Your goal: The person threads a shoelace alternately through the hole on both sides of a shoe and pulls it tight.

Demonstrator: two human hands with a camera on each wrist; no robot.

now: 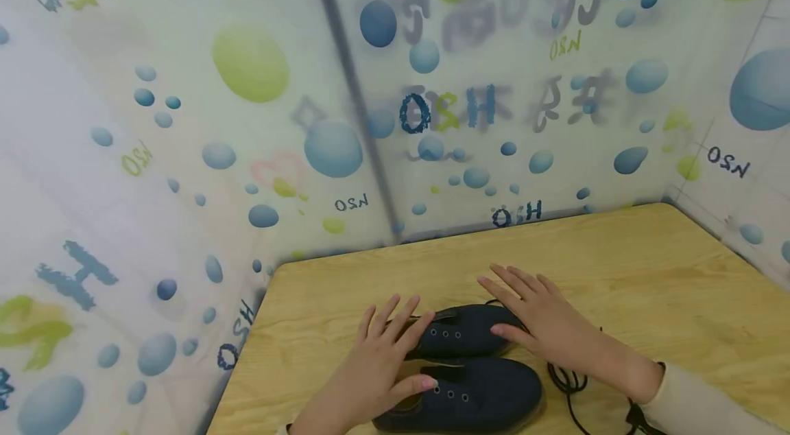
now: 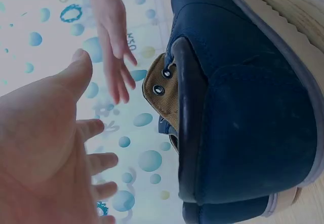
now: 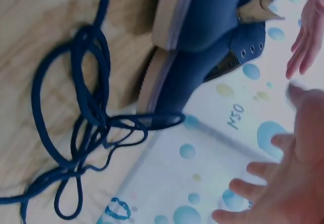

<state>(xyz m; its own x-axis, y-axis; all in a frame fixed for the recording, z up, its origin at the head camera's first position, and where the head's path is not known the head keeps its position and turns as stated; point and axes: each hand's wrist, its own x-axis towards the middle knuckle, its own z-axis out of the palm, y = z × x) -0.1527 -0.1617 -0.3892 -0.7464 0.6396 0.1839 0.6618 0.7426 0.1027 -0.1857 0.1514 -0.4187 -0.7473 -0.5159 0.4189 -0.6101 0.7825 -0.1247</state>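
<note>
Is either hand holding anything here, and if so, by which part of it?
Nothing is held: the left hand and right hand have extended fingers near the dark blue shoes, gripping neither these nor the dark cord.

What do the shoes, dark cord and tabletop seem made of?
Shoes: matte dark-blue uppers, perhaps fabric or suede, with stitched seams; pale ridged soles, likely rubber. Dark cord: possibly textile lace, matte, loosely looped, weave unclear. Tabletop: smooth-looking wood or wood-look laminate, judging by grain.
</note>
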